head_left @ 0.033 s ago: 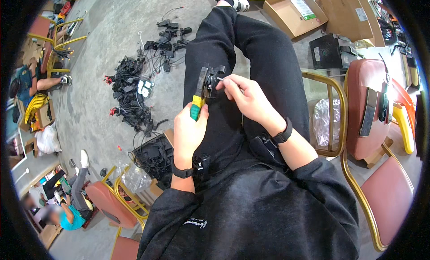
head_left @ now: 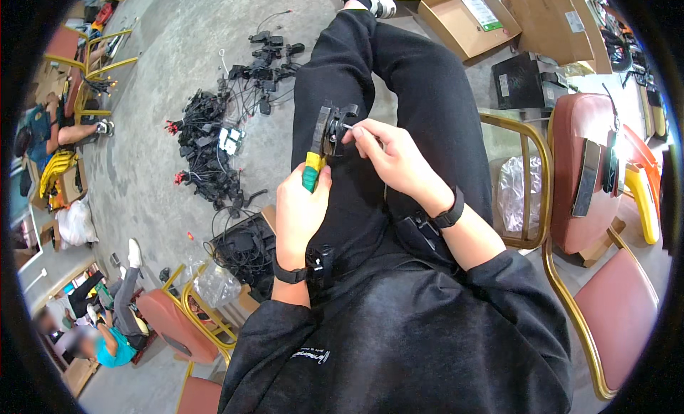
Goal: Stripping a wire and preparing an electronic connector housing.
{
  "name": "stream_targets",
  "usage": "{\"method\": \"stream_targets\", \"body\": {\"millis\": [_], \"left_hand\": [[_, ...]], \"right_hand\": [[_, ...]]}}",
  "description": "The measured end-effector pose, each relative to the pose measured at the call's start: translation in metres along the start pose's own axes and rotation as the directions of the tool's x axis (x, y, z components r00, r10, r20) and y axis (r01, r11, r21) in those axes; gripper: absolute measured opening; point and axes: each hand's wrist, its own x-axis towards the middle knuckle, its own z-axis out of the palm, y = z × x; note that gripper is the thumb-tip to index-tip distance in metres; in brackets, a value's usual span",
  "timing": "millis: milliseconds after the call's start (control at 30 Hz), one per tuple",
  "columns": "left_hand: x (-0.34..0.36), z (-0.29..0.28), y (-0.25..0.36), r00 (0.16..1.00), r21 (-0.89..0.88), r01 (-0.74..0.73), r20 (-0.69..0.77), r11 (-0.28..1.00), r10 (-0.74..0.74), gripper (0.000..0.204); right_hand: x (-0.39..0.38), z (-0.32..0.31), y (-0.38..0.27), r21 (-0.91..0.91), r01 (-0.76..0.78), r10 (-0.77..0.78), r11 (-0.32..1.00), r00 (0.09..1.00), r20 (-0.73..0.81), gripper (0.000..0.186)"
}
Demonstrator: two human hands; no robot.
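My left hand [head_left: 302, 209] is closed around a yellow-and-green handle [head_left: 312, 170]. Beyond it a black mechanical part [head_left: 335, 131] with curved, rounded pieces stands over my left thigh; I cannot make out its exact kind, or whether it is joined to the handle. From the right, my right hand [head_left: 388, 152] pinches a thin metal rod [head_left: 348, 135] between thumb and fingers. The rod's tip meets the side of the black part, where the details are too small to tell.
On the floor to the left lies a heap of black cabled devices [head_left: 206, 140]. Next to my left forearm is a black container of cables [head_left: 244, 249]. Pink chairs [head_left: 581, 200] with gold frames stand on both sides. Open cardboard boxes [head_left: 470, 22] lie far right. Other people sit at far left.
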Motion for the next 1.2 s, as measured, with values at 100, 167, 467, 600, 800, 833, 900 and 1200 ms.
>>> {"method": "stream_targets", "body": {"millis": [100,167,467,600,800,833,900,1200], "left_hand": [[0.001,-0.003,0.005,1.000,0.036,-0.007,0.019,0.999,0.007,0.024],[0.001,-0.004,0.002,1.000,0.038,-0.013,0.024,0.999,0.012,0.024],[0.000,-0.004,0.008,0.999,0.083,-0.023,0.031,0.996,0.021,0.026],[0.002,-0.002,0.001,1.000,0.108,-0.019,0.020,0.994,0.017,0.024],[0.005,-0.003,0.002,0.997,0.086,0.054,0.043,0.995,-0.058,0.024],[0.004,-0.003,0.003,0.997,0.087,0.055,0.043,0.995,-0.059,0.024],[0.004,-0.004,0.005,0.998,0.088,0.047,0.046,0.995,-0.051,0.023],[0.003,-0.005,0.009,0.998,0.138,-0.008,0.064,0.990,-0.001,0.024]], "right_hand": [[0.002,-0.001,0.006,-0.406,0.439,-0.483,0.802,0.876,-0.006,0.011],[0.001,-0.003,-0.001,-0.556,0.457,-0.516,0.694,0.855,0.058,0.010],[0.001,-0.003,0.006,-0.011,0.195,-0.194,0.981,0.979,0.068,0.020],[0.003,-0.008,0.001,0.545,-0.366,0.207,0.755,0.921,0.331,0.037],[-0.001,0.002,0.001,0.034,-0.020,0.019,0.999,0.999,0.031,0.025],[-0.001,0.003,0.001,-0.046,0.086,-0.085,0.995,0.996,0.017,0.025],[0.000,0.003,0.002,-0.127,0.189,-0.190,0.974,0.982,0.010,0.025],[0.000,-0.008,-0.006,-0.737,0.465,-0.569,0.491,0.812,0.133,0.007]]}}
